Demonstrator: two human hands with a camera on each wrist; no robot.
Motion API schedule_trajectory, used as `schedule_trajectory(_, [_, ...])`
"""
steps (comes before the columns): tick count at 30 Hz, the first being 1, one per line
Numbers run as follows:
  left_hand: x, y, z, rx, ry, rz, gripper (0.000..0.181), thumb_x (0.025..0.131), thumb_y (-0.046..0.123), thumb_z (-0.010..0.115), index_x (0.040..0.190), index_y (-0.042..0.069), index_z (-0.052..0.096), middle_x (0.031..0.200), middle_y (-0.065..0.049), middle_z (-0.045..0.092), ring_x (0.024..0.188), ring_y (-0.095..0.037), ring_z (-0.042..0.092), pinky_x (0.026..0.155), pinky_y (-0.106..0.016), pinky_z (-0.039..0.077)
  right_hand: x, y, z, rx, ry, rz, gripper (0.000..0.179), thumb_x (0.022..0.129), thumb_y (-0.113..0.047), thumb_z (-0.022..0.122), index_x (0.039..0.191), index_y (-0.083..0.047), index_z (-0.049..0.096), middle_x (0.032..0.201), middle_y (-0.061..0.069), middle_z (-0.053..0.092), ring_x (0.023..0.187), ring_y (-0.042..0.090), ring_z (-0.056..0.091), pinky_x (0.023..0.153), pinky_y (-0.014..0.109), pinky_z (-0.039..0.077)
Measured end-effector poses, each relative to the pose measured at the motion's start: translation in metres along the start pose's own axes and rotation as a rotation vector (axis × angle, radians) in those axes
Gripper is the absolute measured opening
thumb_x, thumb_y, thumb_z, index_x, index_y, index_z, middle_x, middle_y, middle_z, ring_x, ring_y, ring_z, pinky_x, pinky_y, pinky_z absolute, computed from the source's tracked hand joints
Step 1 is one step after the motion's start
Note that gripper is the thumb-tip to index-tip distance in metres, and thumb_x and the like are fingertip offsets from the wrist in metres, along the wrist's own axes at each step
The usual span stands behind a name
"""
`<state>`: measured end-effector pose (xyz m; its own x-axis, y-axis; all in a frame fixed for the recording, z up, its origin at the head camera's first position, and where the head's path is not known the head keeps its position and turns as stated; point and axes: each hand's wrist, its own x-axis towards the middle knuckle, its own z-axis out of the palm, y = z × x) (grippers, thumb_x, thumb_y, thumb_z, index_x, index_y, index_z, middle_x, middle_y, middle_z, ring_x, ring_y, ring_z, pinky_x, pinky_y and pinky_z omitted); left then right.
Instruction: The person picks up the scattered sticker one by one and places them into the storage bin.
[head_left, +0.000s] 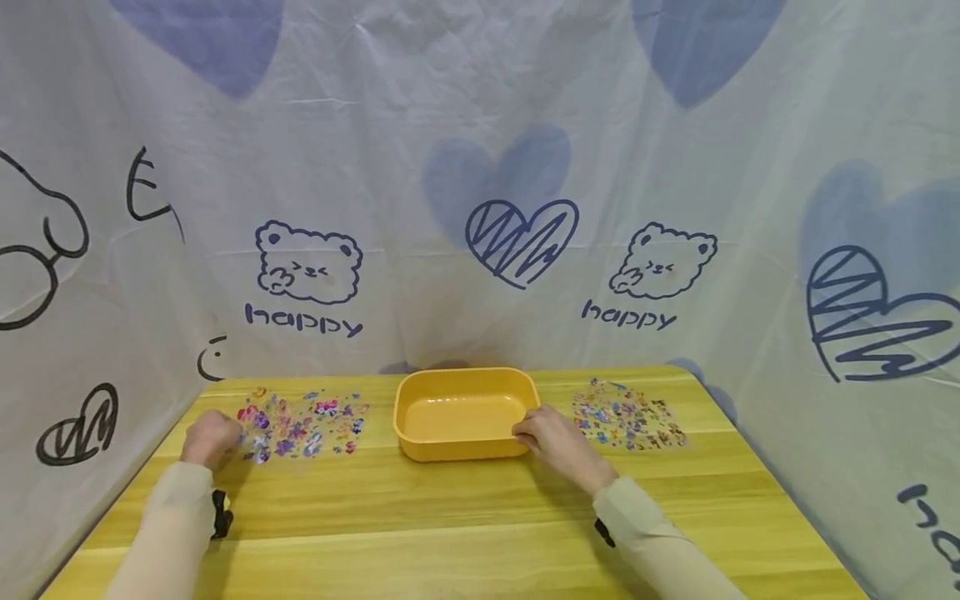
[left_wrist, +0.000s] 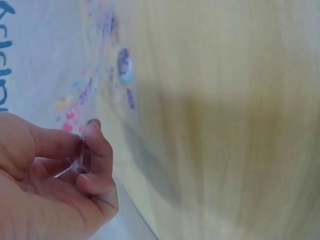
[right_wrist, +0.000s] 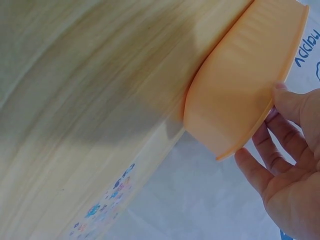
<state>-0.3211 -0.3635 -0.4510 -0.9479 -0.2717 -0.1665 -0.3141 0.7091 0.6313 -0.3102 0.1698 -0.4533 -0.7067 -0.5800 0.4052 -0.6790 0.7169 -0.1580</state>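
With thumb and fingers my left hand (head_left: 212,439) pinches the edge of a clear plastic sheet of colourful stickers (head_left: 300,427) at the table's left. In the left wrist view the transparent film (left_wrist: 81,142) passes between thumb and fingertips. A yellow rectangular plastic basin (head_left: 463,451) stands at the back middle, with nothing visible inside. My right hand (head_left: 562,450) grips its rim at the right front corner. The right wrist view has the thumb (right_wrist: 287,102) on the rim and the other fingers curled near its edge.
A second clear sticker sheet (head_left: 628,415) lies to the right of the basin, beyond my right hand. The wood-grain table (head_left: 390,533) backs onto a white printed curtain (head_left: 420,292), which also hangs along both sides.
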Motion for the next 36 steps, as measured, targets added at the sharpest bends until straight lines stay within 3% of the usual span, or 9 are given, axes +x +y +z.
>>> schedule_trajectory(2, [-0.001, 0.003, -0.005, -0.025, 0.020, 0.008, 0.023, 0.086, 0.005, 0.043, 0.067, -0.003, 0.054, 0.060, -0.004, 0.052, 0.055, -0.018, 0.046, 0.052, -0.029, 0.039, 0.000, 0.000, -0.001, -0.002, 0.005, -0.001, 0.011, 0.089, -0.008, 0.071, 0.098, -0.006, 0.076, 0.090, 0.003, 0.072, 0.084, 0.019, 0.063, 0.077, 0.033, 0.054])
schedule_trajectory(4, [-0.003, 0.005, -0.008, -0.032, 0.060, 0.035, 0.025, 0.088, 0.006, 0.047, 0.083, -0.013, 0.063, 0.066, -0.010, 0.062, 0.063, -0.023, 0.055, 0.055, -0.031, 0.042, 0.000, 0.001, -0.002, -0.004, 0.007, -0.001, 0.010, 0.089, -0.008, 0.071, 0.098, -0.006, 0.076, 0.090, 0.003, 0.072, 0.084, 0.019, 0.063, 0.078, 0.033, 0.054])
schedule_trajectory(7, [-0.007, 0.008, -0.009, -0.093, 0.114, 0.047, 0.032, 0.095, 0.011, 0.054, 0.111, -0.016, 0.063, 0.075, -0.012, 0.072, 0.079, -0.029, 0.063, 0.064, -0.034, 0.041, -0.001, 0.002, -0.002, -0.007, 0.006, -0.001, 0.010, 0.089, -0.008, 0.071, 0.098, -0.006, 0.076, 0.091, 0.002, 0.072, 0.085, 0.018, 0.063, 0.078, 0.033, 0.054])
schedule_trajectory(10, [-0.009, 0.012, -0.009, -0.174, 0.151, 0.035, 0.033, 0.097, 0.014, 0.059, 0.114, -0.014, 0.063, 0.070, -0.005, 0.073, 0.077, -0.025, 0.066, 0.066, -0.035, 0.042, -0.002, 0.002, -0.003, -0.010, 0.004, 0.002, 0.010, 0.089, -0.009, 0.071, 0.098, -0.007, 0.076, 0.091, 0.002, 0.072, 0.085, 0.019, 0.063, 0.078, 0.033, 0.054])
schedule_trajectory(13, [-0.009, 0.016, -0.008, -0.233, 0.176, 0.032, 0.033, 0.097, 0.015, 0.060, 0.116, -0.012, 0.063, 0.068, 0.000, 0.072, 0.067, -0.012, 0.065, 0.064, -0.031, 0.049, -0.003, 0.003, -0.004, -0.011, 0.007, 0.004, 0.011, 0.089, -0.008, 0.071, 0.098, -0.007, 0.077, 0.091, 0.003, 0.072, 0.085, 0.019, 0.063, 0.078, 0.033, 0.054])
schedule_trajectory(18, [-0.008, 0.027, -0.008, -0.260, 0.186, 0.070, 0.033, 0.098, 0.009, 0.053, 0.121, -0.015, 0.058, 0.083, -0.011, 0.073, 0.063, -0.006, 0.063, 0.065, -0.029, 0.057, -0.003, 0.005, -0.004, -0.016, 0.011, 0.006, 0.011, 0.089, -0.009, 0.071, 0.098, -0.006, 0.077, 0.092, 0.003, 0.072, 0.086, 0.019, 0.063, 0.079, 0.033, 0.054])
schedule_trajectory(27, [-0.010, 0.051, -0.003, -0.304, 0.228, 0.155, 0.034, 0.100, 0.011, 0.055, 0.121, -0.015, 0.059, 0.103, -0.026, 0.068, 0.062, -0.001, 0.064, 0.059, -0.018, 0.055, -0.005, 0.006, -0.005, -0.023, 0.011, 0.010, 0.012, 0.090, -0.011, 0.070, 0.099, -0.007, 0.077, 0.092, 0.002, 0.072, 0.086, 0.019, 0.063, 0.078, 0.033, 0.054])
schedule_trajectory(31, [-0.012, 0.063, 0.000, -0.323, 0.236, 0.174, 0.035, 0.100, 0.014, 0.054, 0.123, -0.012, 0.059, 0.110, -0.028, 0.066, 0.063, 0.000, 0.064, 0.061, -0.017, 0.055, -0.005, 0.006, -0.004, -0.024, 0.022, 0.016, 0.010, 0.089, -0.010, 0.071, 0.097, -0.008, 0.077, 0.091, 0.002, 0.072, 0.085, 0.018, 0.063, 0.078, 0.033, 0.054])
schedule_trajectory(36, [-0.020, 0.073, 0.007, -0.334, 0.224, 0.167, 0.037, 0.103, 0.016, 0.048, 0.127, -0.009, 0.057, 0.108, -0.021, 0.069, 0.066, 0.004, 0.061, 0.062, -0.016, 0.052, -0.002, 0.004, -0.002, -0.018, 0.004, 0.000, 0.011, 0.090, -0.011, 0.070, 0.098, -0.008, 0.077, 0.092, 0.001, 0.073, 0.086, 0.018, 0.063, 0.080, 0.033, 0.054])
